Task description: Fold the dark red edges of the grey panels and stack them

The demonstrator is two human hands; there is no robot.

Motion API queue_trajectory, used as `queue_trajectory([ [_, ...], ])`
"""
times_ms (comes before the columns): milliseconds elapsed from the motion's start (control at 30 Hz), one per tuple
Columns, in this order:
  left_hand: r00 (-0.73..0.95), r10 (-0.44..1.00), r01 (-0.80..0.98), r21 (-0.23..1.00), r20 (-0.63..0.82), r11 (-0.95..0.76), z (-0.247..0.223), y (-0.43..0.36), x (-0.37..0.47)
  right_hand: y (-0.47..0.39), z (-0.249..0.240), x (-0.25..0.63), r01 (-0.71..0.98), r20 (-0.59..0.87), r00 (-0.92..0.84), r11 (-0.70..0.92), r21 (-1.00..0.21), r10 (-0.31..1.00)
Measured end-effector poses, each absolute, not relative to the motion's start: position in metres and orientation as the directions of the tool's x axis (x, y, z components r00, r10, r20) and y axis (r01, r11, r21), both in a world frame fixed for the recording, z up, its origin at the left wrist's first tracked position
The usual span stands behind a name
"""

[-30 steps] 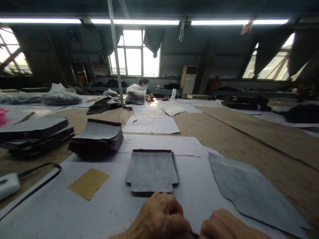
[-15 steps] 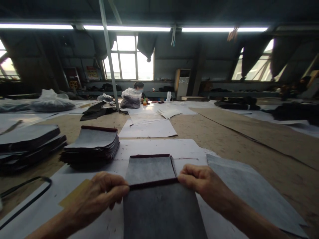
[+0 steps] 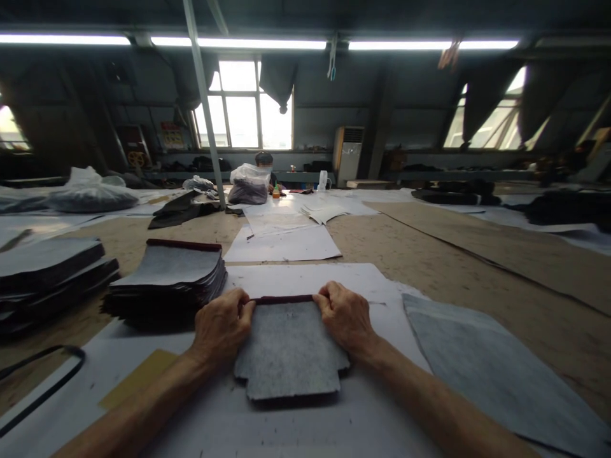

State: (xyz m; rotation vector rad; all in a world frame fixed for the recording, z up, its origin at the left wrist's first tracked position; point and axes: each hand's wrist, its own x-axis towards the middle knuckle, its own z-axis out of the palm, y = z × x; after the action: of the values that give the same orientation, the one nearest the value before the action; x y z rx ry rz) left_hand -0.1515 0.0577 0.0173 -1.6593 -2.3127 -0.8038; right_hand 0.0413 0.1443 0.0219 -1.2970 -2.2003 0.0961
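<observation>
- Dim loft workshop, strip lights overhead, windows at the far wall; a person sits at the far end of the long table (image 3: 429,254) behind a plastic bag (image 3: 248,181).
- White paper sheets (image 3: 305,280) cover the near end, where I work.
- Both my hands sit at the far corners of a grey felt piece (image 3: 291,350) lying on a small pile near the near edge.
- Left hand (image 3: 222,327) and right hand (image 3: 346,315) are curled, fingers pinching its dark red top edge.
- I judge this the aligning step; next calls for squaring edges, then letting go.
- Stack (image 3: 167,280) of like pieces sits left; a larger felt sheet (image 3: 496,375) right; a yellow card (image 3: 138,385) near-left.
</observation>
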Motion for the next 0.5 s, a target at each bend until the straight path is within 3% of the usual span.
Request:
queue_trajectory([
  [100,-0.359,0.774,0.926,0.301,0.522,0.227,0.016,0.056,-0.151,0.146,0.02,0.04,0.789,0.434,-0.365,0.521,-0.324,0.823],
  [200,-0.206,0.781,0.971,0.224,0.589,0.087,0.017,0.047,-0.14,0.145,0.019,0.039,0.782,0.418,-0.372,0.523,-0.34,0.829],
  [333,0.187,0.851,0.961,0.087,0.491,-0.262,0.015,0.029,-0.115,0.141,0.019,0.037,0.777,0.376,-0.327,0.473,-0.414,0.867],
  [500,0.287,0.829,0.946,-0.007,0.48,-0.323,-0.003,0.027,-0.119,0.144,0.029,0.049,0.747,0.291,-0.249,0.374,-0.549,0.924],
])
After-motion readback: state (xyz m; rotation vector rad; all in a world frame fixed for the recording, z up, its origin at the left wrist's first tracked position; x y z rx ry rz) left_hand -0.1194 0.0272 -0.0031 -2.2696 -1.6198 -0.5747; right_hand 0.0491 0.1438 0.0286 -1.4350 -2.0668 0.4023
